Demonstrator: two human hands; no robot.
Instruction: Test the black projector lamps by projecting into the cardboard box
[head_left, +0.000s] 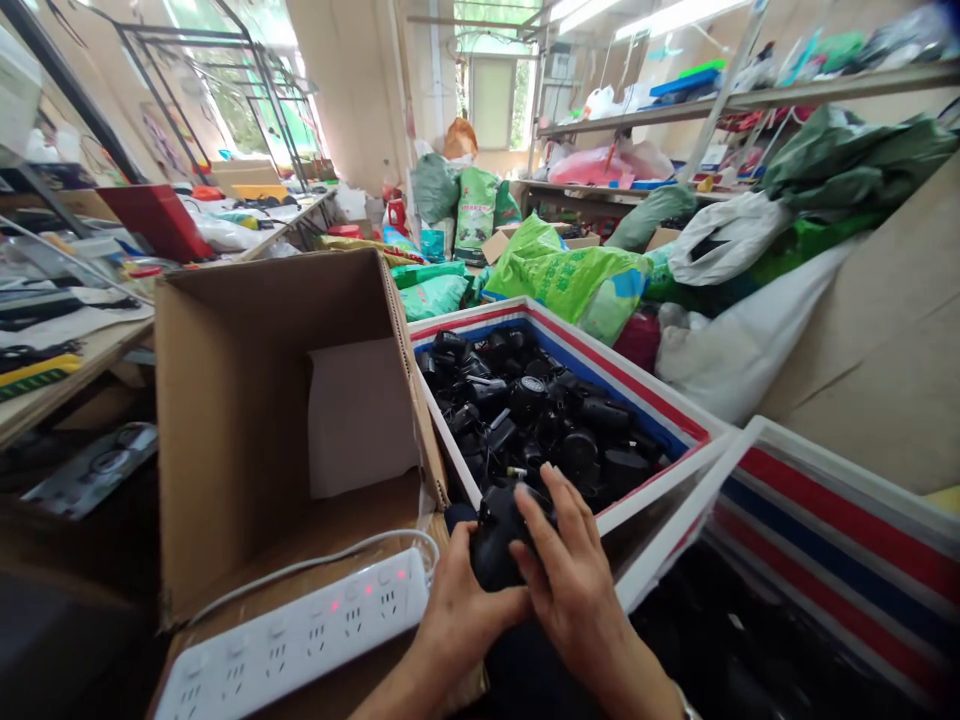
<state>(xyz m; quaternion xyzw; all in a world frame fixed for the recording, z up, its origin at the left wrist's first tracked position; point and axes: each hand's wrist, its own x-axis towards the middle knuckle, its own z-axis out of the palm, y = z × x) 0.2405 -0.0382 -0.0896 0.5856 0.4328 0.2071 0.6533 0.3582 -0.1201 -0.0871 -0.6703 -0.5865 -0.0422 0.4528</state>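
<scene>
A rounded black plastic part (pixel 495 545) is in front of me, above my lap. My left hand (pixel 465 610) is closed around its left and lower side, with the thumb across the near face. On the right side, my right hand (pixel 574 580) rests its bent fingers against the same part, partly covering it. The exact kind of the part cannot be made out. Just beyond my hands, a white-rimmed striped bin (pixel 645 485) holds many loose black plastic pieces (pixel 529 395), some with wires.
An open cardboard box (pixel 180 440) lies to the left, with a white power strip (pixel 300 640) before it. A second striped container (pixel 840 540) stands at right. Green bags (pixel 562 265) and a white sack (pixel 750 335) are piled behind. A cluttered workbench (pixel 97 365) is far left.
</scene>
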